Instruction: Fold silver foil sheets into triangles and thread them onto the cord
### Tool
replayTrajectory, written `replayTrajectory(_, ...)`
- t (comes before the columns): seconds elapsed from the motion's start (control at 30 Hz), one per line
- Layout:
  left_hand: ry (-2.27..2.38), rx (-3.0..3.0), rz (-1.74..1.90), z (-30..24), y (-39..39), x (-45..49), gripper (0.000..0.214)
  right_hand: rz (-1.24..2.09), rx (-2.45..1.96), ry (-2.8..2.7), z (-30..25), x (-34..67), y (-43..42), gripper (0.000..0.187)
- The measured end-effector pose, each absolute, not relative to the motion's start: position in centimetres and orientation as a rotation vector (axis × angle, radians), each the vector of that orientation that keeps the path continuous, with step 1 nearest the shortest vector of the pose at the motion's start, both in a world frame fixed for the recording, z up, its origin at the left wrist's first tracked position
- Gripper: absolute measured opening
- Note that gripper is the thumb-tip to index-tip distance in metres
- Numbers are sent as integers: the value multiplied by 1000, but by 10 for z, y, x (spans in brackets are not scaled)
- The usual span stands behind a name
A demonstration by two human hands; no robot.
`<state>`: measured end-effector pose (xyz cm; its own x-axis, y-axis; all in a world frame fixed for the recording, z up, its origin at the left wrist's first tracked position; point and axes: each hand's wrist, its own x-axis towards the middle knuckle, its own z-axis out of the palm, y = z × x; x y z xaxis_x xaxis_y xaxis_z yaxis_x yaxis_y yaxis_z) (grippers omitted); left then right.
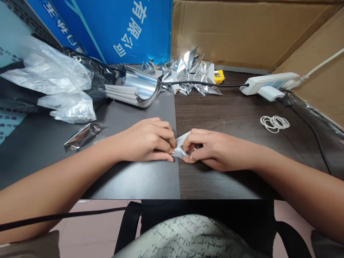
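Observation:
Between my hands, over the seam of the table, lies a small folded sheet, white on one side and silvery on the other, a foil paper [179,152]. My left hand [152,141] pinches its left end with fingers and thumb together. On the right end, the fingertips of my right hand [212,148] are closed on the foil paper, covering part of it. Left of my left wrist rests a folded silver foil piece [82,137]. Beyond my hands is a curled stack of silver-faced sheets [137,87].
Folded foil pieces [188,71] are heaped at the back, beside a yellow tape measure [219,76]. A white power strip [271,82] with a black cable [206,84] stands at the right, near a coiled white cord [274,124]. Plastic bags [61,79] lie at the left.

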<state>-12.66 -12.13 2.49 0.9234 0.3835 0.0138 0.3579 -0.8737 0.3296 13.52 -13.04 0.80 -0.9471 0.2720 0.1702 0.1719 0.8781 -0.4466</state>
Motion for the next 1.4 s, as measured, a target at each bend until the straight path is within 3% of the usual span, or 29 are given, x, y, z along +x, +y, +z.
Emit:
replayTrajectory(0.27,349,2801,168,22,-131,-122,28,679,-322,-2710,7,138,-120,11)
replayTrajectory(0.53,194,2994,271,18,-167,-104,51,893,-87,-2616,-3,129,-128,13)
replayTrajectory(0.77,175,3078,440,18,-187,-97,26,1045,-56,-2654,1,123,-140,18)
replayTrajectory(0.97,94,3027,469,19,-183,-98,32,1129,-8,-2615,-1,123,-139,27)
replayTrajectory(1.3,320,2635,422,9,-142,-109,19,715,-281,-2624,-6,131,-128,20)
replayTrajectory(1.4,358,2583,422,9,-141,-110,16,726,-217,-2648,-4,131,-128,18)
